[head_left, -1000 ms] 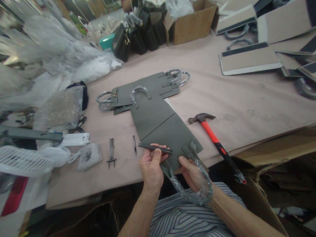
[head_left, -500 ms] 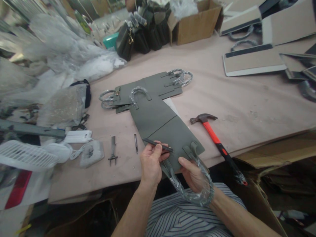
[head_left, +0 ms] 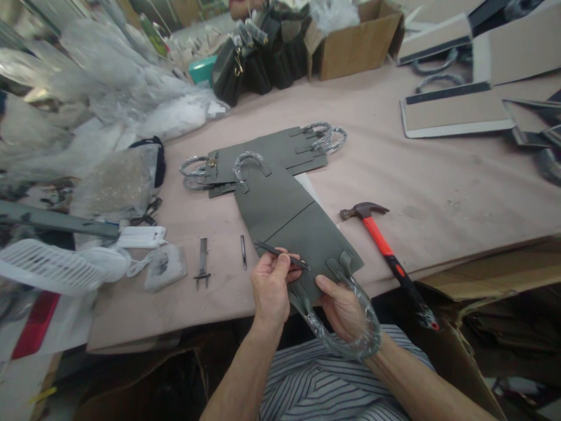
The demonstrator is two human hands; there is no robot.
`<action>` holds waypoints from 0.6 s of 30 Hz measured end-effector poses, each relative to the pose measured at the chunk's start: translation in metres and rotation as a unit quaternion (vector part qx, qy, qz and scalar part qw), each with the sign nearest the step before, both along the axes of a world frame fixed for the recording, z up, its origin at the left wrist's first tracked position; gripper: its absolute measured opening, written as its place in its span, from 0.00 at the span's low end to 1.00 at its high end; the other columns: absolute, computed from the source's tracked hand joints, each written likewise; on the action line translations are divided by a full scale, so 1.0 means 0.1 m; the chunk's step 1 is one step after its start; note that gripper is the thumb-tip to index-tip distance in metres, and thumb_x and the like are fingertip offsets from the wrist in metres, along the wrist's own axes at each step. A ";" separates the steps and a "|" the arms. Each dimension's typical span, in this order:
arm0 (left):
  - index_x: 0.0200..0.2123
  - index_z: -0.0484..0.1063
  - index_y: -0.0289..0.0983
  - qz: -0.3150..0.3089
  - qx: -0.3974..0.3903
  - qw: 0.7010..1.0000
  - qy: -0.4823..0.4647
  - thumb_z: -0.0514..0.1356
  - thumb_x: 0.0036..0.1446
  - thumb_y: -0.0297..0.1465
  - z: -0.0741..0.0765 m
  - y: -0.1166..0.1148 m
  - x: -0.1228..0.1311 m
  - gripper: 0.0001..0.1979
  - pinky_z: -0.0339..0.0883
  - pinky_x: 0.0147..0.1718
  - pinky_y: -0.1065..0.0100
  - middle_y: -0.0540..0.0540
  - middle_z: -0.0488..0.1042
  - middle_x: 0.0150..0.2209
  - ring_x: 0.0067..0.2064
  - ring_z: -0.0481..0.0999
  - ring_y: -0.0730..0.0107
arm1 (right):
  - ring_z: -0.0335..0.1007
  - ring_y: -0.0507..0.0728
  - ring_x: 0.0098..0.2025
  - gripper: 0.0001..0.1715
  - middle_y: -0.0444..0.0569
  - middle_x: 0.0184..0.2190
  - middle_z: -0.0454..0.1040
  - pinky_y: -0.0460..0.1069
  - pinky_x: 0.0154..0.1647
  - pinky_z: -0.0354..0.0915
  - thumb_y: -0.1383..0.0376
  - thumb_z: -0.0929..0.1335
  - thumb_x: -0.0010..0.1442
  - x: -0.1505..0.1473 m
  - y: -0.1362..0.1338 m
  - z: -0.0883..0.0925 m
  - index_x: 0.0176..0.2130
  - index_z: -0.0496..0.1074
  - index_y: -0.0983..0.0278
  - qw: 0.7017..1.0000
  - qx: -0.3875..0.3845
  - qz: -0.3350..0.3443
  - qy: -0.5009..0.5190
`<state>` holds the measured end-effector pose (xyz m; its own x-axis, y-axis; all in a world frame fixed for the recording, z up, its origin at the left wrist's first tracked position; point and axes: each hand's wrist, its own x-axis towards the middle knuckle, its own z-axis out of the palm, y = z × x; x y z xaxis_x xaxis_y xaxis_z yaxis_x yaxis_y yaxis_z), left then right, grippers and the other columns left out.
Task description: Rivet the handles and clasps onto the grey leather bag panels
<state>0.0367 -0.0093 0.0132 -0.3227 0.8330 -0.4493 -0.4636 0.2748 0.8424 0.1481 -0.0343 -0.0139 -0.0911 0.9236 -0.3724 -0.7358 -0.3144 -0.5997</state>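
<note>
A dark slim pen-like tool (head_left: 280,255) is pinched between the thumb and fingers of my left hand (head_left: 272,286), its tip over the near end of a grey-green bag panel (head_left: 289,213). My right hand (head_left: 344,307) grips the near edge of that panel, thumb on top and fingers hidden below. A plastic-wrapped bag handle (head_left: 370,333) loops from this end around my right hand, over the wrist. At the panel's far end another wrapped handle (head_left: 249,156) arches up. The panel lies partly over more grey-green panels (head_left: 280,146) with wrapped handles.
Right of the panel lies a claw hammer (head_left: 385,245) with a red and black grip. To the left are a pronged metal punch (head_left: 202,263), a short metal rod (head_left: 243,252) and a white fan (head_left: 48,263). A cardboard box (head_left: 359,47) and black bags (head_left: 258,64) stand behind.
The camera view has shifted slightly, moving the table's contents a little to the right in the picture. Both hands keep nearly the same hold on the tool and panel.
</note>
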 end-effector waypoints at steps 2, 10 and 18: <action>0.37 0.72 0.33 -0.001 -0.012 1.000 -0.002 0.75 0.41 0.42 0.00 0.01 -0.01 0.25 0.73 0.25 0.75 0.45 0.81 0.30 0.27 0.80 0.70 | 0.69 0.66 0.61 0.39 0.49 0.51 0.79 0.66 0.68 0.57 0.63 0.79 0.51 0.00 0.00 0.01 0.60 0.71 0.56 1.000 0.001 -0.001 -0.001; 0.37 0.72 0.33 -0.007 -0.015 1.000 0.000 0.74 0.41 0.42 -0.01 0.04 -0.02 0.25 0.73 0.27 0.74 0.45 0.81 0.31 0.28 0.80 0.70 | 0.69 0.65 0.61 0.36 0.47 0.50 0.80 0.66 0.68 0.59 0.62 0.79 0.51 -0.01 0.00 0.02 0.57 0.73 0.54 1.000 0.002 -0.016 -0.018; 0.36 0.72 0.33 -0.017 -0.036 0.999 -0.004 0.75 0.37 0.43 -0.03 0.11 -0.08 0.27 0.71 0.25 0.75 0.45 0.81 0.30 0.27 0.80 0.70 | 0.69 0.67 0.61 0.36 0.50 0.49 0.80 0.67 0.65 0.62 0.62 0.79 0.50 0.00 -0.03 0.01 0.58 0.73 0.56 0.999 0.040 0.017 -0.023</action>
